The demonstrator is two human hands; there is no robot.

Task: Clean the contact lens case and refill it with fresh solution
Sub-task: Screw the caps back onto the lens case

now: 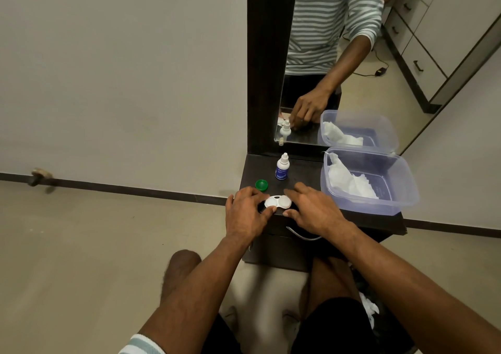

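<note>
white lens case [278, 201], green cap [261, 184], blue-labelled bottle [282, 167]

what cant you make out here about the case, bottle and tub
Head view, the only one:
- Case: too small and pale to tell whether its wells hold solution; the left hand and right hand cover its ends.
- Bottle: label print too small to read.
- Tub: frosted wall blurs the tissue inside.
- Green cap: the left hand hides its near edge.
</note>
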